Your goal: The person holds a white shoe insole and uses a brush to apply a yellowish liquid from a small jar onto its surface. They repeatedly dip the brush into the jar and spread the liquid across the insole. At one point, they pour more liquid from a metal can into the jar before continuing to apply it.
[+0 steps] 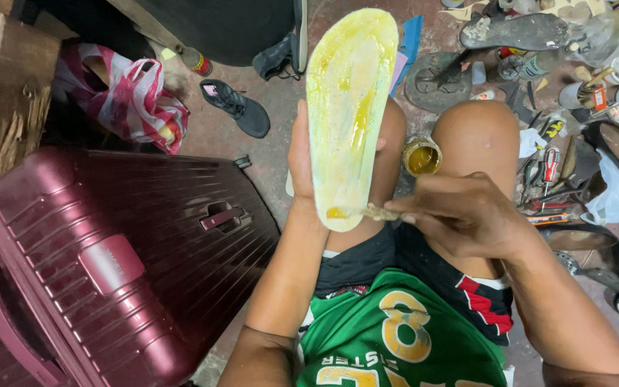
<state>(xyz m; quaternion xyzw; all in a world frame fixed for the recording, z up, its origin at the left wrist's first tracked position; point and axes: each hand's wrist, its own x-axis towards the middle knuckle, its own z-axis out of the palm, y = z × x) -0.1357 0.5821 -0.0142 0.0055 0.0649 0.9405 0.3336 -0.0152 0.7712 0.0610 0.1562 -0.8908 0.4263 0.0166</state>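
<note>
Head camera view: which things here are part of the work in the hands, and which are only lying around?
In use: pale yellow-smeared shoe sole; left hand; right hand; small glue brush; open round glue tin.
Lying about: maroon ribbed hard suitcase; black sneaker; red-striped plastic bag.

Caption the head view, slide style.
Left hand holds a sole; right hand brushes yellow glue on it.

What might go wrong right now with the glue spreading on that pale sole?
1. Wet yellow glue on the pale foam shoe sole may run toward the left hand gripping its edge.
2. The small brush in the right hand works at the sole's lower tip, so glue could drip onto the bare legs.
3. The open round glue tin between the knees could tip.
</note>
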